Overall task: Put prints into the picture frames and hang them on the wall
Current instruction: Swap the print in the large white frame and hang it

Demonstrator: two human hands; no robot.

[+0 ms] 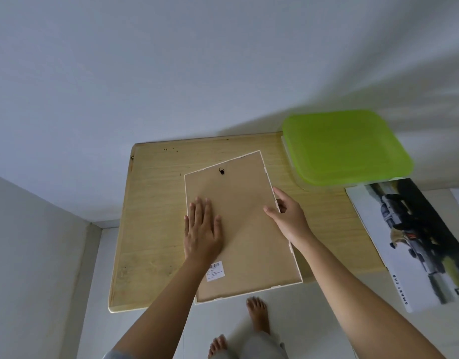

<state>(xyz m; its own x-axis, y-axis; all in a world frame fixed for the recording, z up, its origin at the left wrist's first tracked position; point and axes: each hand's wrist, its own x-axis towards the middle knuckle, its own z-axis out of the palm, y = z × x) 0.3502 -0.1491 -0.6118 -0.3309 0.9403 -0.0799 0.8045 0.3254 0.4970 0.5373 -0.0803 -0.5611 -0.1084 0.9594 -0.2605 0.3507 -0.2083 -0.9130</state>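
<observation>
A white picture frame (246, 244) lies face down on the low wooden table (156, 224), its brown backing board up, a black hanger near the far edge and a barcode sticker near the front. My left hand (202, 229) rests flat on the backing's left half, fingers spread. My right hand (288, 216) is at the frame's right edge, thumb on the backing and fingers curled around the rim. A car print (415, 242) lies on the floor to the right, picture side up.
A green-lidded plastic box (345, 146) stands at the table's far right corner. White walls rise behind and to the left of the table. My bare feet (257, 314) stand on the pale floor just in front of the table.
</observation>
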